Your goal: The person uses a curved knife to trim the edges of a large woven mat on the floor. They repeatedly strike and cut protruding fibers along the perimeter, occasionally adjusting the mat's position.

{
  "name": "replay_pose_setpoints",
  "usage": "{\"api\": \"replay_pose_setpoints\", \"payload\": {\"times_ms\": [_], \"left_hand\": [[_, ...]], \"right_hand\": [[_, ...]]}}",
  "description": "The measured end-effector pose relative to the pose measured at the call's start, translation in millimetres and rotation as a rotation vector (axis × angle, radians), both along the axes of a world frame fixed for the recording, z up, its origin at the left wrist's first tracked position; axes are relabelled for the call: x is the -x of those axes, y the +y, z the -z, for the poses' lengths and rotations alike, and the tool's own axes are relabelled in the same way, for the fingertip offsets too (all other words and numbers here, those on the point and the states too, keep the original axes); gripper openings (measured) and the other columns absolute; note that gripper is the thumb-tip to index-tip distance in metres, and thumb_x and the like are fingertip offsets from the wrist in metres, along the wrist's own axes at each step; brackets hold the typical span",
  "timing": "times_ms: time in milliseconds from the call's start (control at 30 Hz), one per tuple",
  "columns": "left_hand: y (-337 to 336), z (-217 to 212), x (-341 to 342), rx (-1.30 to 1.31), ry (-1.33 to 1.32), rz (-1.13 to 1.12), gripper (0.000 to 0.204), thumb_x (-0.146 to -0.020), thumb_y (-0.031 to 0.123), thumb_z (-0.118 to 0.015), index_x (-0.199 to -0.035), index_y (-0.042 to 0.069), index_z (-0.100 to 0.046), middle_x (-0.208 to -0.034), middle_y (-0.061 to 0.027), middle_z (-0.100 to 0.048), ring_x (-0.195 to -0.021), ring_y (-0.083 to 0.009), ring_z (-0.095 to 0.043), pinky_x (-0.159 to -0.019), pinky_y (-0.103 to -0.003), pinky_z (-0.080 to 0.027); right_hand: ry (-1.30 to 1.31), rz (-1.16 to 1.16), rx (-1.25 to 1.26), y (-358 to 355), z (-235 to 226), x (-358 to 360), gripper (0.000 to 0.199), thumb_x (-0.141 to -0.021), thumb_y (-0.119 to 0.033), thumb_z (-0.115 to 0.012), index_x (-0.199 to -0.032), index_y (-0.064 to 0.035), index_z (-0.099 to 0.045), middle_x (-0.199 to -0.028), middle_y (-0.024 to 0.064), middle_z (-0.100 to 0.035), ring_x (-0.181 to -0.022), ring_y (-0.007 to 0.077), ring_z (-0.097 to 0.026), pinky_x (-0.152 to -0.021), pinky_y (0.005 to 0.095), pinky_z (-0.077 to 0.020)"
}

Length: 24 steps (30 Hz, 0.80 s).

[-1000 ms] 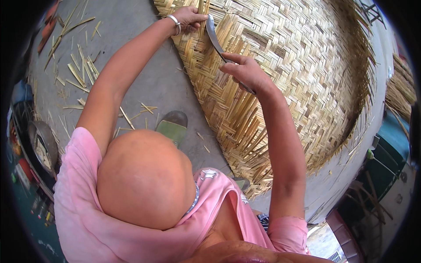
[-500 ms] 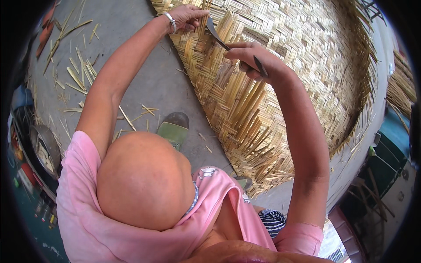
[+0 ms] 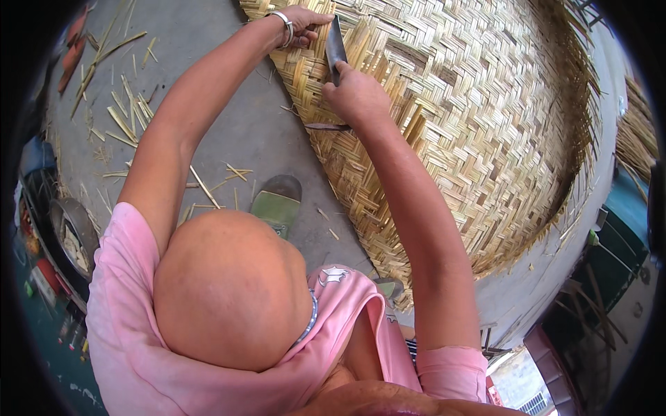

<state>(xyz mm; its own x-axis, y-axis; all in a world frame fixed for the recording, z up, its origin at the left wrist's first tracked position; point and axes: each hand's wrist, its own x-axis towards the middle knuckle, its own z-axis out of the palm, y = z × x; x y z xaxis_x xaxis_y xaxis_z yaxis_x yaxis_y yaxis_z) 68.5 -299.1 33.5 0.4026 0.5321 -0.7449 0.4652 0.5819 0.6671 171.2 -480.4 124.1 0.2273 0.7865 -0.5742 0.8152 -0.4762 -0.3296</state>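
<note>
A large woven mat of split, bamboo-like strips (image 3: 479,132) spreads before me, with loose strip ends along its near-left part. My right hand (image 3: 359,97) is closed round a dark knife (image 3: 336,45); its blade points away from me, with the tip by my left fingertips. A dark, narrow end of the tool shows below the fist. At the mat's far-left edge my left hand (image 3: 305,26), with a bracelet at the wrist, has its fingers bent and pinched at a strip end. The fingers partly hide that strip.
Cut strips (image 3: 125,121) lie scattered over the grey floor (image 3: 236,118) at the left. A green shoe (image 3: 276,208) stands beside the mat's edge. Farther left is a round pan-like container (image 3: 73,229). At the right rim are a bundle of thin sticks (image 3: 638,125) and a dark green box (image 3: 621,243).
My right hand has moved left and turned, bringing the knife blade upright beside my left fingers. My left hand has shifted slightly right.
</note>
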Motion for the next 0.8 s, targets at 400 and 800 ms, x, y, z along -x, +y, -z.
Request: {"api": "replay_pose_setpoints", "payload": {"times_ms": [400, 800], "left_hand": [[-6, -14, -16, 0.037, 0.284, 0.003, 0.033, -0.081, 0.042, -0.076, -0.074, 0.016, -0.056, -0.053, 0.0066, -0.050, -0.040, -0.0066, -0.043, -0.035, -0.021, -0.034], [-11, -38, -27, -0.952, 0.752, 0.830, 0.051, -0.082, 0.059, -0.062, -0.081, 0.009, -0.074, -0.075, -0.0152, -0.071, -0.073, -0.0294, -0.070, -0.073, -0.041, -0.054]], "right_hand": [[-0.044, -0.008, -0.030, -4, 10, 5, 0.037, -0.086, -0.028, -0.056, -0.121, -0.0148, -0.057, -0.100, 0.0143, -0.071, -0.096, 0.0313, -0.068, -0.084, 0.0442, -0.0537], [-0.032, -0.032, -0.028, -4, 9, 3, 0.031, -0.088, -0.025, -0.054, -0.115, -0.0105, -0.057, -0.101, 0.0164, -0.070, -0.097, 0.0323, -0.067, -0.083, 0.0443, -0.0536]]}}
